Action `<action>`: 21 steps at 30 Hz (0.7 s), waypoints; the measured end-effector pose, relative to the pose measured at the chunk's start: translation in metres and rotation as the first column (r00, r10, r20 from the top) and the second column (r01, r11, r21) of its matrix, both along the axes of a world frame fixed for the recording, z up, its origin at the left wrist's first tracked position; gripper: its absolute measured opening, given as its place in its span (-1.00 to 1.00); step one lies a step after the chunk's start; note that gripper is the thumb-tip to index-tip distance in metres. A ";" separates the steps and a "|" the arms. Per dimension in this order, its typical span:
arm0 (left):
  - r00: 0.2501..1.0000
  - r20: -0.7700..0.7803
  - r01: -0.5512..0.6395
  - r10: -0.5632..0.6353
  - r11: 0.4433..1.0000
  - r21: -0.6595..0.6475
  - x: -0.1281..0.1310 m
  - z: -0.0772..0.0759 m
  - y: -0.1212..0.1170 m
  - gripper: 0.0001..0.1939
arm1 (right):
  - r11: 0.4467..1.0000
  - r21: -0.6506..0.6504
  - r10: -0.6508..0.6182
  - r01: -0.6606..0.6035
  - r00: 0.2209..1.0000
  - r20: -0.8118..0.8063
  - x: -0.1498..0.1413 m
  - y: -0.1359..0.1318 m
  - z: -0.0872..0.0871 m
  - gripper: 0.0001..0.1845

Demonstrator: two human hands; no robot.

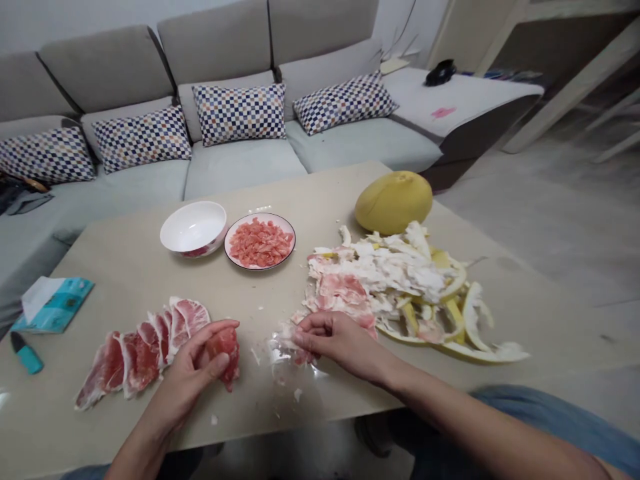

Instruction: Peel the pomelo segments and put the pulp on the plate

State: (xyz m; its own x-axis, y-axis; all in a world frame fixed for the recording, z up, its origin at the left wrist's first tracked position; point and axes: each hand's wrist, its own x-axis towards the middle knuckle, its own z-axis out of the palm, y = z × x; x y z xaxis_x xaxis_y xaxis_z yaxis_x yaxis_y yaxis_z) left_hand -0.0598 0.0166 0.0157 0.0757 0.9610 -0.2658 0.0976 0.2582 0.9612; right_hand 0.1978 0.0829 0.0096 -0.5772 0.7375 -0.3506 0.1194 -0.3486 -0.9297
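My left hand (187,370) is closed around a piece of red pomelo flesh (229,350) above the near part of the table. To its left lies a row of red pomelo segments (143,347) with pale membrane. My right hand (345,341) pinches a whitish scrap of pomelo membrane (287,335) between thumb and fingers, low over the table. Just behind this hand is a heap of white pith and yellow peel (395,277), with pinkish membranes (343,290) on its near left side. A plate (229,251) of small red flesh pieces stands farther back.
A white bowl (193,227) stands left of the plate. At the back right sits a whole yellow pomelo (395,200). A tissue pack (63,307) and a teal-handled tool (27,353) lie far left. Beyond the table (280,420) is a grey sofa (240,163) with checked cushions.
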 end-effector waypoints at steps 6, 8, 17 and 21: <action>0.484 -0.870 0.357 -0.093 0.929 0.100 0.008 -0.023 0.003 -0.65 | 0.990 -0.140 -0.035 0.027 0.998 -0.057 -0.007 -0.005 -0.008 -0.50; 0.334 -0.931 0.420 -0.147 0.908 0.008 0.012 -0.029 0.002 -0.67 | 0.982 -0.188 -0.047 0.031 0.996 -0.081 -0.009 -0.007 -0.010 -0.48; 0.729 -0.684 0.255 -0.017 0.935 0.249 0.024 -0.017 -0.009 -0.77 | 0.987 -0.085 -0.145 0.139 0.987 -0.070 -0.016 -0.014 -0.007 -0.55; 0.942 -0.334 0.031 0.015 0.991 0.130 0.044 -0.011 -0.021 -0.83 | 0.977 -0.027 -0.214 0.213 0.973 -0.080 -0.025 -0.024 -0.008 -0.56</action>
State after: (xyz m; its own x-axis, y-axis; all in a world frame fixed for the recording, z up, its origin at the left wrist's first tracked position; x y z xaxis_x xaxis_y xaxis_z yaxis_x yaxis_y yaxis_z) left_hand -0.0155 -0.0049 0.0046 0.0126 0.9889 -0.1480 0.4200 0.1291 0.8983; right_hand 0.1732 0.0594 0.0020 -0.4347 0.8406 -0.3231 -0.0364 -0.3748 -0.9264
